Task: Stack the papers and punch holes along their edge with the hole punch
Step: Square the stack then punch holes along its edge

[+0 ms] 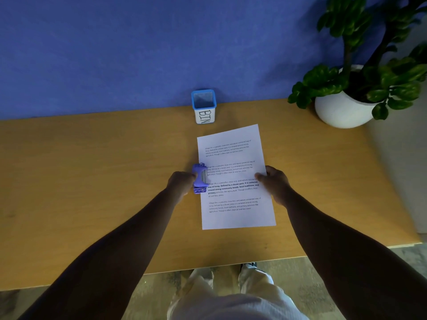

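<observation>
Nearest, printed papers flat on the wooden tabletop, slightly turned. At the papers' right edge, right hand, grip closed on that edge, thumb on top. At the papers' left edge, purple hole punch, mouth over the margin, left hand curled around its outer side. Beyond the papers' far edge, blue cup marked BIN; far right of them, potted plant.

The papers lie mid-desk, hole punch on their left edge, bin behind.
</observation>
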Demonstrator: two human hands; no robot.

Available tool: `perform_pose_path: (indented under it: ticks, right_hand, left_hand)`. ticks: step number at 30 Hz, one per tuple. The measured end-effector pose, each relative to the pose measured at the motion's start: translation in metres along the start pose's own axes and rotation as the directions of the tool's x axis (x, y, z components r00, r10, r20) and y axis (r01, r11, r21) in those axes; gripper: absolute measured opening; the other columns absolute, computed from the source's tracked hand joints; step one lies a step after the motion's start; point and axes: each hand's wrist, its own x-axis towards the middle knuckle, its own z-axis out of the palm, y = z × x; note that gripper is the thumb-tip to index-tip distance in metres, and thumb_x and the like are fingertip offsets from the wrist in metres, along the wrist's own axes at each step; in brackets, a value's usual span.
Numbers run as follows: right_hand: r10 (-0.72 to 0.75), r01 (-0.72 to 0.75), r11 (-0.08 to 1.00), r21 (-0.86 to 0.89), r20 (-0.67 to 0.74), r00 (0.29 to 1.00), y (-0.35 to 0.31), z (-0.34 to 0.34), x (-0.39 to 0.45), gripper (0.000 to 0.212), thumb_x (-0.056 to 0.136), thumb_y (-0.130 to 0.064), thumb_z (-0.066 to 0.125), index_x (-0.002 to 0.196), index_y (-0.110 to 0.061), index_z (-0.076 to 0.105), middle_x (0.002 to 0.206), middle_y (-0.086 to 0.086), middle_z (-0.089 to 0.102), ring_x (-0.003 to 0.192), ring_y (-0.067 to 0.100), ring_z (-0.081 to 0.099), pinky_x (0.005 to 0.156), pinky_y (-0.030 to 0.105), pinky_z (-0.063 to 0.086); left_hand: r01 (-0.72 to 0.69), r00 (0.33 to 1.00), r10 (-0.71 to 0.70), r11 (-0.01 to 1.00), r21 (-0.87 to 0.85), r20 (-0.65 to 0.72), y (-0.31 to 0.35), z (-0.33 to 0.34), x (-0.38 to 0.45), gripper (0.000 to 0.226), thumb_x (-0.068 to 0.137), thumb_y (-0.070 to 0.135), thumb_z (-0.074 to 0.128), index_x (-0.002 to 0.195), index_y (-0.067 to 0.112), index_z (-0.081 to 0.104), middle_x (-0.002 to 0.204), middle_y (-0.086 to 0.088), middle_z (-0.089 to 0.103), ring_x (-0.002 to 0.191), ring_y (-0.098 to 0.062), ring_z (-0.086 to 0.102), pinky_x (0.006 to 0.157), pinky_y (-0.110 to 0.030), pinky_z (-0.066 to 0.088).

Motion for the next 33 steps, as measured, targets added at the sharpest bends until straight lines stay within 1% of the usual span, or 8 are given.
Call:
perform_pose_path:
  ticks: [3, 6, 11, 20, 24, 28, 31, 33]
  right_hand:
    - [0.004, -0.004, 1.0, -0.01, 0.004, 1.0, 0.005, -0.002, 0.001, 0.011, 0.091, -0.015, 0.063, 0.096, -0.023, 0.068, 0.094, -0.001, 0.071, 0.084, 0.019, 0.067, 0.074, 0.03, 0.055]
    - [0.019, -0.019, 1.0, -0.019, 0.01, 1.0, 0.011, -0.002, 0.003, 0.011, 0.091, -0.016, 0.063, 0.099, -0.023, 0.068, 0.096, 0.0, 0.071, 0.086, 0.02, 0.067, 0.077, 0.032, 0.055]
    - [0.04, -0.04, 0.998, -0.042, 0.01, 0.999, 0.02, -0.001, 0.008, 0.016, 0.091, -0.018, 0.063, 0.106, -0.02, 0.069, 0.102, 0.002, 0.071, 0.09, 0.022, 0.067, 0.079, 0.034, 0.055]
    - [0.054, -0.055, 0.993, -0.101, -0.011, 0.998, 0.026, 0.005, 0.01, 0.026, 0.092, -0.021, 0.062, 0.117, -0.016, 0.067, 0.109, 0.003, 0.07, 0.097, 0.025, 0.066, 0.085, 0.037, 0.055]
    - [0.034, -0.037, 0.99, -0.138, -0.021, 0.999, 0.025, 0.004, 0.011, 0.028, 0.091, -0.021, 0.063, 0.118, -0.016, 0.065, 0.109, 0.002, 0.07, 0.096, 0.024, 0.066, 0.083, 0.036, 0.055]
    - [0.035, -0.055, 0.991, -0.126, -0.158, 0.987, 0.026, 0.002, 0.012, 0.03, 0.088, -0.021, 0.065, 0.117, -0.017, 0.065, 0.109, 0.002, 0.071, 0.095, 0.023, 0.066, 0.082, 0.037, 0.057]
    - [0.073, -0.112, 0.986, -0.122, -0.286, 0.955, 0.026, -0.002, 0.012, 0.034, 0.086, -0.022, 0.058, 0.119, -0.023, 0.065, 0.102, 0.001, 0.07, 0.08, 0.02, 0.065, 0.066, 0.028, 0.051]
    - [0.063, -0.116, 0.982, -0.149, -0.319, 0.946, 0.028, -0.002, 0.012, 0.035, 0.084, -0.02, 0.051, 0.114, -0.026, 0.069, 0.102, 0.001, 0.07, 0.081, 0.022, 0.065, 0.067, 0.029, 0.053]
  left_hand:
    - [0.003, 1.0, -0.002, 1.0, 0.01, -0.006, -0.003, 0.001, 0.001, 0.01, 0.094, 0.028, 0.063, 0.092, 0.018, 0.061, 0.1, -0.005, 0.061, 0.088, -0.022, 0.058, 0.078, -0.03, 0.05]
    - [0.009, 1.0, -0.009, 1.0, 0.029, -0.012, -0.005, 0.005, 0.002, 0.024, 0.094, 0.026, 0.063, 0.072, 0.025, 0.056, 0.099, -0.005, 0.061, 0.088, -0.022, 0.058, 0.085, -0.034, 0.054]
    - [0.024, 0.999, -0.022, 0.999, 0.043, -0.025, -0.011, 0.008, 0.005, 0.027, 0.093, 0.027, 0.064, 0.068, 0.027, 0.053, 0.099, -0.005, 0.062, 0.088, -0.023, 0.059, 0.089, -0.037, 0.055]
    - [0.048, 0.999, -0.048, 0.995, 0.083, -0.009, -0.009, 0.012, 0.0, 0.025, 0.094, 0.029, 0.062, 0.071, 0.023, 0.053, 0.101, -0.006, 0.063, 0.089, -0.024, 0.06, 0.09, -0.038, 0.055]
    - [0.105, 0.994, -0.104, 0.991, 0.08, -0.017, -0.006, 0.014, -0.004, 0.029, 0.093, 0.032, 0.063, 0.102, 0.004, 0.063, 0.111, -0.013, 0.071, 0.106, -0.026, 0.069, 0.092, -0.04, 0.054]
    - [0.141, 0.99, -0.141, 0.99, -0.006, 0.006, -0.002, 0.012, -0.008, 0.026, 0.094, 0.03, 0.061, 0.107, 0.008, 0.061, 0.115, -0.01, 0.07, 0.109, -0.024, 0.067, 0.085, -0.037, 0.052]
    - [0.173, 0.985, -0.172, 0.982, -0.076, 0.017, 0.0, 0.01, -0.01, 0.026, 0.097, 0.026, 0.056, 0.113, 0.007, 0.062, 0.115, -0.008, 0.071, 0.107, -0.022, 0.067, 0.081, -0.035, 0.05]
    - [0.184, 0.983, -0.183, 0.978, -0.102, 0.027, -0.001, 0.009, -0.011, 0.026, 0.099, 0.024, 0.053, 0.117, 0.008, 0.062, 0.115, -0.006, 0.071, 0.101, -0.02, 0.068, 0.082, -0.036, 0.051]
